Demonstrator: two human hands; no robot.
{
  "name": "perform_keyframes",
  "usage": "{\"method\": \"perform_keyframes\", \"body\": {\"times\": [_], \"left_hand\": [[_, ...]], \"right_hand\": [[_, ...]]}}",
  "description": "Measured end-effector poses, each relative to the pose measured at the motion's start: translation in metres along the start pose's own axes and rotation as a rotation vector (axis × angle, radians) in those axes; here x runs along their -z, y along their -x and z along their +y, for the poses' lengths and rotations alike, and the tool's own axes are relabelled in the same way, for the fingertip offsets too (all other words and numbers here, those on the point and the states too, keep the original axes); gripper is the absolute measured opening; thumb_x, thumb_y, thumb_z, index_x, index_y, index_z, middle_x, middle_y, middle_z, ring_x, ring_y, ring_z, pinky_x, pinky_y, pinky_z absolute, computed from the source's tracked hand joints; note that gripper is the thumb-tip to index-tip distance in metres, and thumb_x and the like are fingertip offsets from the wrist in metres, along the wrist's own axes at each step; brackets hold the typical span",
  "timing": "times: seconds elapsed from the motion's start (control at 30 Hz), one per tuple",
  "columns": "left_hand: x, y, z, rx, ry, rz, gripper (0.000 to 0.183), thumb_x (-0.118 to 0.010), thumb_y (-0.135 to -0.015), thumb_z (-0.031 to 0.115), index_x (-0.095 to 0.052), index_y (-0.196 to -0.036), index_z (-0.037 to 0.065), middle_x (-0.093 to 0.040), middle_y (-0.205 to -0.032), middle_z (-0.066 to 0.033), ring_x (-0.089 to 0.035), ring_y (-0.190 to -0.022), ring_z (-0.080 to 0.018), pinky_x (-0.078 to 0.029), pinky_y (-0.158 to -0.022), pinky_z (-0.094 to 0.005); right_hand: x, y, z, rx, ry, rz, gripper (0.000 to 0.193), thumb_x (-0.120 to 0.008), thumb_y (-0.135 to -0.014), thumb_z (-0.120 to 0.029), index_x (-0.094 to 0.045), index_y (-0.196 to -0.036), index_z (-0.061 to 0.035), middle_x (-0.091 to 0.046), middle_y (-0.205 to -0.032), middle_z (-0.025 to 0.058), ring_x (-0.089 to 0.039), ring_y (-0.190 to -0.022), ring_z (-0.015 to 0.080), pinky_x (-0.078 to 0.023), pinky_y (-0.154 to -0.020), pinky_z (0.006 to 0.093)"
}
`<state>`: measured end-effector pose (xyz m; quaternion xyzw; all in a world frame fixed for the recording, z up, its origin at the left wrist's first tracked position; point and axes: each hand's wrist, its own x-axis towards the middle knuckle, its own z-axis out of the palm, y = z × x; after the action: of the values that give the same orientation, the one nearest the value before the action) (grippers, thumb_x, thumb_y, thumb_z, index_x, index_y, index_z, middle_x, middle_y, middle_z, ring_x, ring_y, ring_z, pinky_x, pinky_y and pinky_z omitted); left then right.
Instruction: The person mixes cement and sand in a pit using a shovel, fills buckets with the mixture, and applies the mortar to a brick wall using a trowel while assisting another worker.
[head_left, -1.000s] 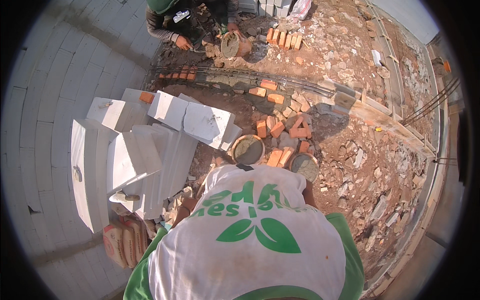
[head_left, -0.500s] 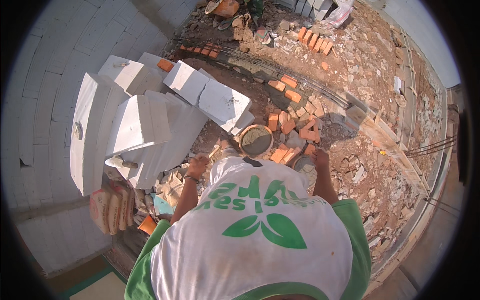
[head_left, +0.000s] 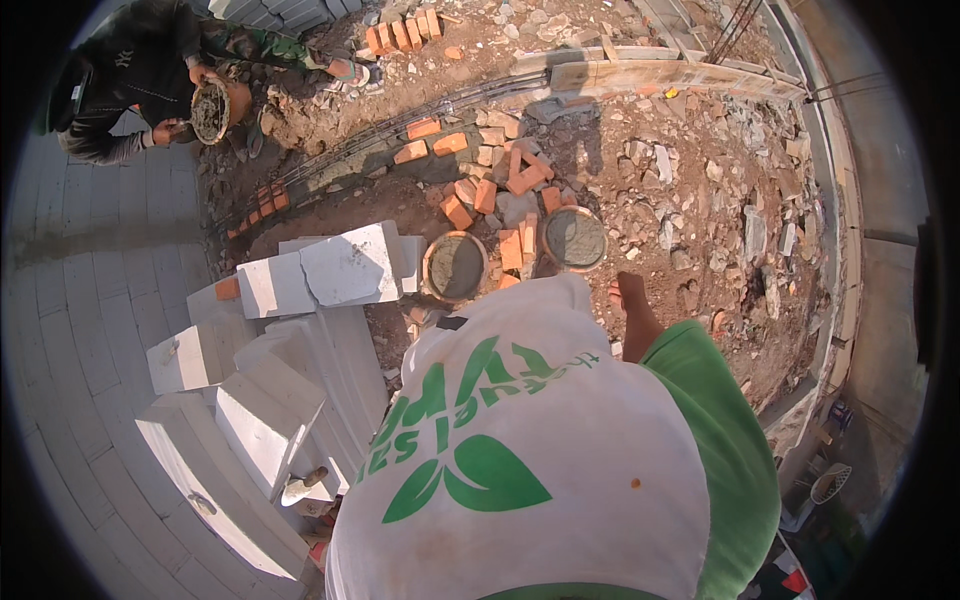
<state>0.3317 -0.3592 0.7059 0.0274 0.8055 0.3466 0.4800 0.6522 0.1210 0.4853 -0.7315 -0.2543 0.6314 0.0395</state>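
Observation:
My right hand (head_left: 629,290) hangs over the rubble at my right side, its fingers slightly apart and nothing visible in them. My left hand is out of sight; my shirt hides that side. Nearest my right hand stands a round bucket of grey mortar (head_left: 575,238). A second mortar bucket (head_left: 455,266) sits to its left, beside the white blocks. Between and beyond the two buckets lie loose orange bricks (head_left: 511,249). A trowel (head_left: 304,486) rests by the stacked white blocks (head_left: 350,265) at the left.
At the far left a co-worker (head_left: 125,75) holds a tilted mortar bucket (head_left: 210,111). Steel bars (head_left: 420,115) run along a trench toward a wooden formwork board (head_left: 670,77). Upright bricks (head_left: 403,33) stand beyond. Broken stone (head_left: 690,190) covers the ground at right.
My view has swung left and the scene sits differently in it. My left hand has left view. The second bucket is now plainly visible, and the co-worker with a bucket has come into view.

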Motion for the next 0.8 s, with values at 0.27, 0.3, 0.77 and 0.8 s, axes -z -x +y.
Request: {"method": "perform_keyframes", "body": {"times": [0.27, 0.3, 0.77, 0.8], "left_hand": [[0.02, 0.022, 0.029, -0.017, -0.105, -0.028, 0.024, -0.055, -0.083, 0.023, -0.061, -0.09, 0.001, -0.062, -0.078, -0.0077, -0.058, -0.07, -0.0153, -0.047, -0.065, -0.0283], [0.024, 0.028, 0.034, -0.023, -0.114, -0.019, 0.024, -0.055, -0.083, 0.023, -0.061, -0.091, 0.001, -0.062, -0.079, -0.0079, -0.059, -0.071, -0.0155, -0.048, -0.065, -0.0284], [-0.008, -0.097, -0.065, -0.134, 0.076, 0.325, 0.025, -0.052, -0.085, 0.024, -0.059, -0.093, 0.001, -0.065, -0.082, -0.011, -0.062, -0.069, -0.017, -0.05, -0.059, -0.0288], [-0.022, -0.091, -0.053, -0.273, -0.143, 0.256, 0.025, -0.051, -0.085, 0.024, -0.059, -0.093, 0.001, -0.065, -0.082, -0.011, -0.062, -0.069, -0.0171, -0.05, -0.059, -0.0288]], "right_hand": [[-0.048, 0.021, 0.031, 0.054, -0.144, -0.049, 0.019, -0.048, -0.083, -0.015, -0.053, -0.095, -0.0021, -0.052, -0.072, 0.0085, -0.048, -0.051, 0.0172, -0.036, -0.041, 0.0286], [-0.061, 0.02, 0.027, 0.098, -0.142, -0.127, 0.017, -0.046, -0.083, -0.015, -0.052, -0.093, -0.0024, -0.052, -0.07, 0.0076, -0.048, -0.051, 0.0161, -0.036, -0.042, 0.0279], [-0.093, 0.028, -0.061, 0.229, -0.163, -0.336, 0.006, -0.045, -0.08, -0.01, -0.044, -0.074, -0.0087, -0.042, -0.06, 0.0005, -0.042, -0.048, 0.0128, -0.032, -0.041, 0.0268], [-0.085, 0.025, -0.061, 0.227, -0.154, -0.326, 0.006, -0.045, -0.08, -0.01, -0.044, -0.074, -0.0087, -0.042, -0.06, 0.0005, -0.042, -0.048, 0.0128, -0.032, -0.041, 0.0268]]}}
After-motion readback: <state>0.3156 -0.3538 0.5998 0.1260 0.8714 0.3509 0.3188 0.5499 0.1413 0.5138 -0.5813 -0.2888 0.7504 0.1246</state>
